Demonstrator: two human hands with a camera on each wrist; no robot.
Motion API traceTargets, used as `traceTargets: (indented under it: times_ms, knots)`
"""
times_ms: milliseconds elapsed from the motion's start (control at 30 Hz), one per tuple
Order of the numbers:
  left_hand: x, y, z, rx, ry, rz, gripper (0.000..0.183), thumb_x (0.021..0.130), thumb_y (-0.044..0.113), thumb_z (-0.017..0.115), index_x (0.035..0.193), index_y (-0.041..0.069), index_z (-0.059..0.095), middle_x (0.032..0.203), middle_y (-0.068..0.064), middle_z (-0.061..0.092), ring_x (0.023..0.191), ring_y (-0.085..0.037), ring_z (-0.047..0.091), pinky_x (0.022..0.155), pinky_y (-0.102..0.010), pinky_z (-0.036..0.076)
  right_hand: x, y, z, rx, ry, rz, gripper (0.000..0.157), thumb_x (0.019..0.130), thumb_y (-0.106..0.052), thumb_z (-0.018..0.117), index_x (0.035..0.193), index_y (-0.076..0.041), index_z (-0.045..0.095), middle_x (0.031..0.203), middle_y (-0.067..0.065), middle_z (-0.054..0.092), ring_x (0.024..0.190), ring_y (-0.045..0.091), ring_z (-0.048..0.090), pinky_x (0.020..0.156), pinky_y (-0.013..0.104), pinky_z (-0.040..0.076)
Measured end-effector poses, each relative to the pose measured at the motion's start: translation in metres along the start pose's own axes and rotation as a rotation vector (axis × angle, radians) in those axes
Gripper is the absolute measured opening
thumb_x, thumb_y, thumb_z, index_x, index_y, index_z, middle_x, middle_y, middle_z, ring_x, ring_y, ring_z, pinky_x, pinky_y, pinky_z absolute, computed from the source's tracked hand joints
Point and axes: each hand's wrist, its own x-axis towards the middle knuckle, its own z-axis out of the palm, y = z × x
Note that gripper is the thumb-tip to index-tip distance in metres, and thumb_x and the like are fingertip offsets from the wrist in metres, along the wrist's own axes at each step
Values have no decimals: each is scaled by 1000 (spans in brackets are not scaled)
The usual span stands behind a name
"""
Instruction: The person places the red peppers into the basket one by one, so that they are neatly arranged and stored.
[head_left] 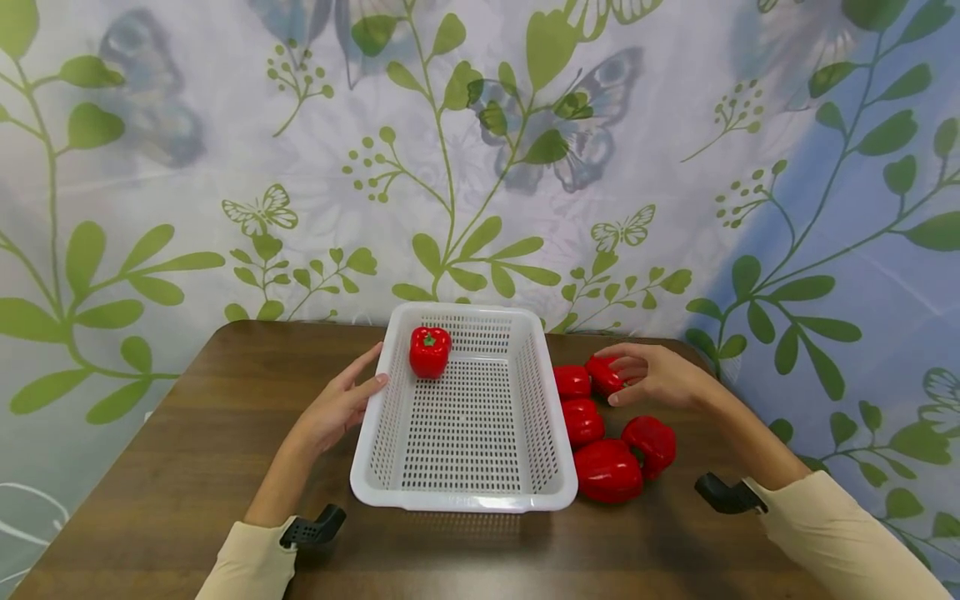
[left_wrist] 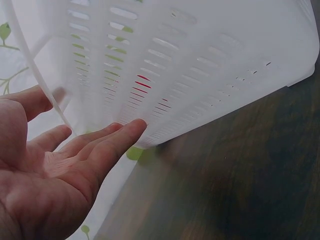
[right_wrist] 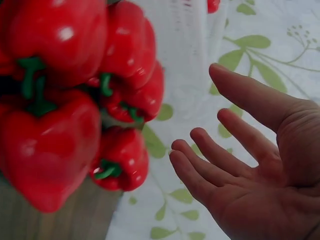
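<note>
The left hand (head_left: 337, 410) has the near side of the white basket (head_left: 489, 502) between its thumb, hooked over the rim, and its fingers, which lie nearly straight along the outer wall. The right hand (head_left: 663, 379) holds nothing; its fingers are spread and gently bent, just beside the far red pepper (head_left: 603, 379). One upright pepper (head_left: 430, 354) sits in the basket, by the wall close to the left hand. Inward of the right hand, between it and the basket, are the upper inner pepper (head_left: 572, 382) and the lower inner pepper (head_left: 582, 422); nearer the wearer lie the large pepper (head_left: 609, 472) and the small pepper (head_left: 649, 444), all on the desk (head_left: 150, 492). The main risk seems to be crowding: fingers closing round the far pepper could bump its neighbours and send one rolling. Glossy, rounded skin may also slip out of a fingertip pinch, and a slip there could push the pepper towards the desk's far edge. The left hand's grip looks light, so a pepper knocking the rim could slide the basket, and any tilt might topple the upright pepper.
</note>
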Motion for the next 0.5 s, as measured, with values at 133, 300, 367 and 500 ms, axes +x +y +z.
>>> traceTargets:
  times_ms: [133,300,367,500]
  knots:
    - [-2,-1,1,1,0,5,68,106,28,55,163,31,18,151,-30,44,126,-47,59,93,-52,58,-10,13,2,5,-56,-6,73,86,-22,81,148,-3,47,145,34,50,131,55,50,102,62,50]
    - [-5,-1,2,5,-2,15,68,106,27,54,163,31,18,152,-30,43,124,-47,60,92,-52,59,-21,30,4,17,-113,-20,72,86,-19,80,147,0,47,148,35,45,134,57,46,106,64,45]
    - [-7,-2,3,9,1,15,68,106,28,54,163,31,18,152,-29,43,124,-46,61,92,-52,59,-26,36,6,44,-131,-25,71,85,-16,79,146,1,47,149,35,44,135,57,44,107,64,44]
    - [-10,-3,4,14,6,13,68,106,28,54,163,30,18,152,-29,44,122,-44,63,92,-52,58,-35,46,10,97,-163,-26,69,84,-11,78,145,1,49,150,35,42,134,58,45,101,62,50]
